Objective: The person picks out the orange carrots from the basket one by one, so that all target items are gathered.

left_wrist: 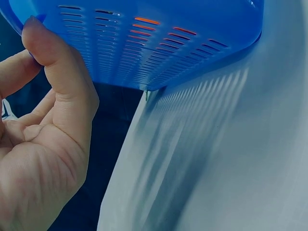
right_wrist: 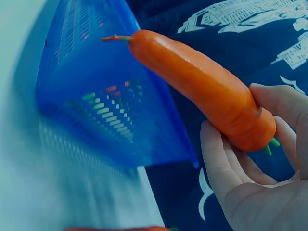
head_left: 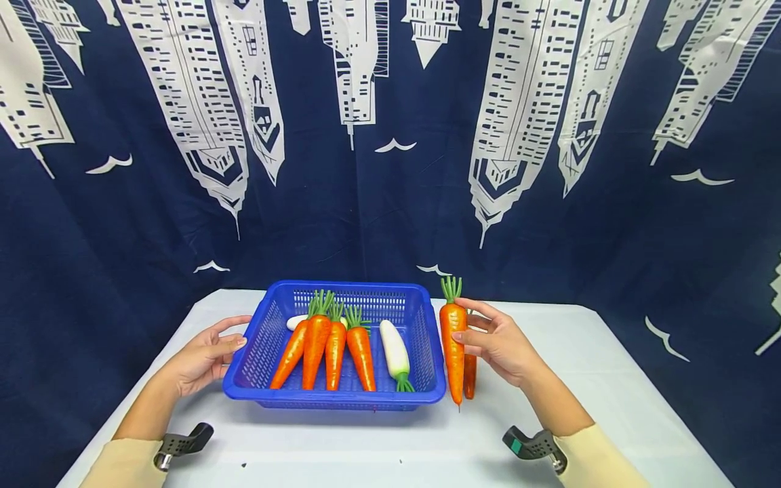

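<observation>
A blue plastic basket (head_left: 396,401) holds several orange carrots (head_left: 316,346) with green tops. A white radish (head_left: 395,347) lies at its right side, and another white piece (head_left: 296,322) is partly hidden behind the carrots. My left hand (head_left: 204,352) pinches the basket's left rim between thumb and fingers, as the left wrist view confirms. Just outside the right wall, my right hand (head_left: 503,342) grips a carrot (head_left: 453,346) near its top, tip pointing down. In the right wrist view this carrot (right_wrist: 197,86) is apart from the table.
One more carrot (head_left: 470,376) lies on the white table (head_left: 567,366) to the right of the basket, partly covered by the held one. Behind the table hangs a dark blue curtain (head_left: 366,224) with white building prints.
</observation>
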The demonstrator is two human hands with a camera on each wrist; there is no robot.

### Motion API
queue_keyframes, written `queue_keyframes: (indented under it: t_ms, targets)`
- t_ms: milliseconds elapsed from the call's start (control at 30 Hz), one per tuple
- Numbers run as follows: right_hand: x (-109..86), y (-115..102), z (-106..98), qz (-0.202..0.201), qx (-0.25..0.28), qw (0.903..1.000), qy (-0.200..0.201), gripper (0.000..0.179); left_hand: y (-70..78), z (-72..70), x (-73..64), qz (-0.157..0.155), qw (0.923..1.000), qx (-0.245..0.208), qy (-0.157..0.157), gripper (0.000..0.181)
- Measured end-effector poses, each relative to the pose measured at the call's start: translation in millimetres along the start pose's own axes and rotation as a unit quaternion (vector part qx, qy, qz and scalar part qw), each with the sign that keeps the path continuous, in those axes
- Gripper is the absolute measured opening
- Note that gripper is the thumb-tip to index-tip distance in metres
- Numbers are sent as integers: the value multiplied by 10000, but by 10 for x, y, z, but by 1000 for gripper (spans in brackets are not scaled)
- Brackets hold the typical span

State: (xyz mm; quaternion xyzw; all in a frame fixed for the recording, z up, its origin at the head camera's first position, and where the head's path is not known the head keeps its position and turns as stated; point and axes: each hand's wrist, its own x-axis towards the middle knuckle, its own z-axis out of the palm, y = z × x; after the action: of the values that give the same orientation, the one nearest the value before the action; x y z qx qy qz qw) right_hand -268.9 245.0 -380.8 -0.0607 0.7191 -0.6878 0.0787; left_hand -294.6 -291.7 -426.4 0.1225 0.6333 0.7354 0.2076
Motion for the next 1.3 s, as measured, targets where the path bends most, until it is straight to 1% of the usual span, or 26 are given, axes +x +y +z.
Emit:
queue_keyframes:
  t_ms: [100, 300, 467, 600, 733, 900, 1167, 1300]
  targets:
    - [-29, 30, -82, 5, -46, 10000, 16, 69, 0, 10, 4, 17, 10000, 3, 0, 40]
    - [-68, 84, -251, 3, -63, 10000, 52, 69, -3, 20, 20, -82, 9999, 3, 111, 41]
    - [-79, 122, -354, -88, -108, 9999, 26, 68, -23, 1, 19, -34, 10000, -20, 25, 41]
    - [-83, 155, -419, -123, -152, 9998, 49, 67, -32, -10, 16, -49, 10000, -2, 41, 40]
    - [-87, 197, -474, -75, -198, 9997, 100, 67, -38, -14, 17, -41, 10000, 19, 46, 40]
    - [-79, 250, -531, -2, -100, 9999, 104, 68, -32, -6, 20, -18, 10000, 15, 19, 40]
    - [-40, 324, -615, 20, 111, 9999, 32, 67, 6, 9, 8, -92, 9999, 36, 139, 39]
    - [-24, 380, -678, 41, 96, 9999, 70, 67, 4, 6, 12, -61, 10000, 1, 70, 39]
